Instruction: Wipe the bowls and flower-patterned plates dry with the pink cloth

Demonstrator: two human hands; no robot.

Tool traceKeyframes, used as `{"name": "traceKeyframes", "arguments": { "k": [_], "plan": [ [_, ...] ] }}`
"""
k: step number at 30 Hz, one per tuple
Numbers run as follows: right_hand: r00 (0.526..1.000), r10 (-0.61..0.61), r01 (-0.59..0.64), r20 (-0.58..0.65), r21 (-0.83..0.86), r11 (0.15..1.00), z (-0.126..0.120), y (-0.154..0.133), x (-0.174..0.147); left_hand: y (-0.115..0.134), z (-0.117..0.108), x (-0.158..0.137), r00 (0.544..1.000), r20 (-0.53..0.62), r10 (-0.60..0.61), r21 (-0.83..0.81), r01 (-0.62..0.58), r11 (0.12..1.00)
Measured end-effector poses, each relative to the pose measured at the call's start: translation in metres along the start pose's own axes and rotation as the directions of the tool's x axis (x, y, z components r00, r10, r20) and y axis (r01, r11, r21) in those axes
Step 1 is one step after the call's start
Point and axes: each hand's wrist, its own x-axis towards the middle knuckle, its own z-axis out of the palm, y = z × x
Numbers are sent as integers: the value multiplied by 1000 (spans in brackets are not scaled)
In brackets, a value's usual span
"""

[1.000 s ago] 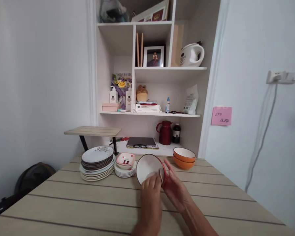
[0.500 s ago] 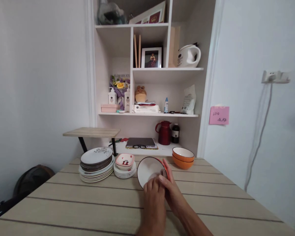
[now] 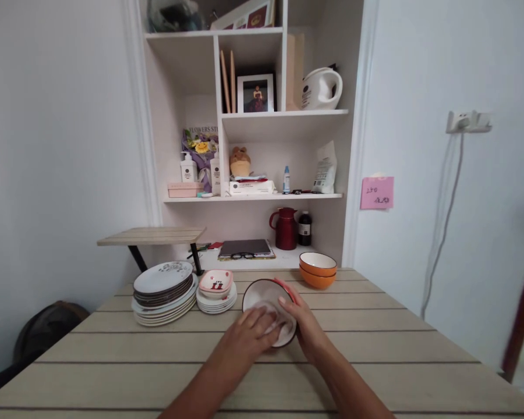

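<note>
A bowl [image 3: 257, 294] with a pale inside, a dark rim and a reddish-orange outside is tilted toward me above the middle of the table. My right hand [image 3: 305, 320] grips it at the right side, thumb over the rim and fingers behind. Inside the bowl lies my left hand [image 3: 255, 329], its fingers stretched out and apart against the inner surface; whether anything thin is under them I cannot tell. Two stacked orange bowls [image 3: 318, 282] stand beyond on the right. To the left are small white plates [image 3: 216, 305] with a pink-patterned square bowl [image 3: 216, 282] on top.
A tall stack of plates [image 3: 163, 276] stands farther left, before a small raised wooden stand [image 3: 152, 235]. Behind the table [image 3: 262, 378], a shelf unit [image 3: 283, 198] holds a red jug [image 3: 286, 228], a dark bottle [image 3: 304, 228] and a laptop-like dark slab [image 3: 244, 248] with glasses.
My left hand has shifted left and opened out, from bent fingers at the near rim to fingers spread inside the bowl. My right hand keeps its hold. The view has turned slightly right.
</note>
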Motion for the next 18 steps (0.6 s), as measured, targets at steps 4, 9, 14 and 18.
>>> {"name": "traceKeyframes", "arguments": {
  "k": [4,9,14,18],
  "plan": [
    [988,153,-155,34,76,985,5,1,-3,-20,-11,-4,992,-63,113,127,-105,986],
    [955,295,-291,16,225,930,-3,5,-4,-7,13,0,982,-172,84,175,-53,983],
    [963,264,-267,56,333,904,-9,14,1,23,42,6,942,-259,-214,79,242,967],
    [983,151,-180,107,365,914,-3,27,3,39,45,17,834,-243,-494,-5,509,861]
  ]
}}
